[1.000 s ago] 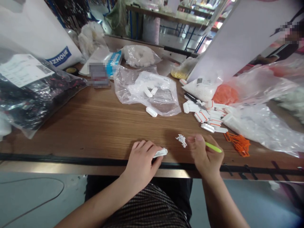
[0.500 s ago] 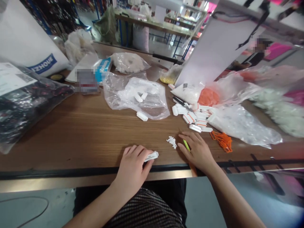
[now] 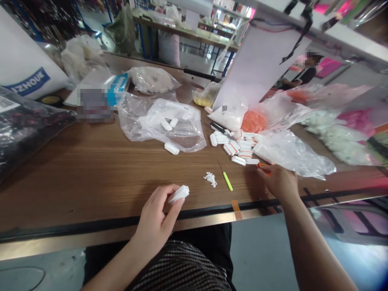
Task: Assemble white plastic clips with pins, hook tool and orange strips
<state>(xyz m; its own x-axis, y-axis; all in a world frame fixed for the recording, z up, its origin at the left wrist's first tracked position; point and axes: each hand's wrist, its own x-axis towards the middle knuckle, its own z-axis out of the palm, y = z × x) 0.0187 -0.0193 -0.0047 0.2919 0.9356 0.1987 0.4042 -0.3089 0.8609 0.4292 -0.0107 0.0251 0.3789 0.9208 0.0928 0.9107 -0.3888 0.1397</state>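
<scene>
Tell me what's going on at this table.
A seated person is working at the wooden table. The left hand pinches a small white plastic piece near the table's front edge. The right hand is down on the orange clips; whether it grips them is unclear. A green-handled tool lies free between the hands, beside a heap of tiny white bits.

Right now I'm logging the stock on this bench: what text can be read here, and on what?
"UZNOUE": white letters on a blue band on the big white bag; the first letters are uncertain.
Blue box: print blurred, unreadable.
Label on the dark bag: too small.
Sticker on the white granule bag: too small.
White piece in the left hand: no print legible.
</scene>
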